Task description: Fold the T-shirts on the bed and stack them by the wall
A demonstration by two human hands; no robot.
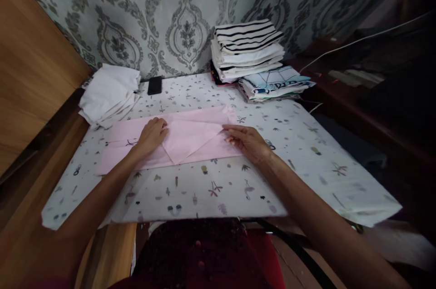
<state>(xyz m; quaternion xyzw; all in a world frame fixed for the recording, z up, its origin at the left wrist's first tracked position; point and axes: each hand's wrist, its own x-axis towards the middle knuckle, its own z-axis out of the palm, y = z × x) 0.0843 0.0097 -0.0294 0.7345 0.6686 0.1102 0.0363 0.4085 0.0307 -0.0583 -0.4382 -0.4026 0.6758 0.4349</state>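
A pink T-shirt [190, 137] lies folded lengthwise into a long strip on the table, with a small dark print near its left end. A flap of it, which looks like a sleeve, is turned back over the middle and ends in a point toward me. My left hand [151, 137] rests on the shirt, its fingers curled closed at the left edge of that flap. Thumb and forefinger of my right hand [245, 141] pinch the flap's right corner; the other fingers are bent over the cloth.
A patterned white cloth covers the table [204, 198]. At the back left are a pile of white clothes [109, 93] and a black phone [155, 85]. Folded striped and white clothes [248, 48] are stacked at the back right, beside a lower pile [275, 82]. A wooden panel [37, 62] stands left.
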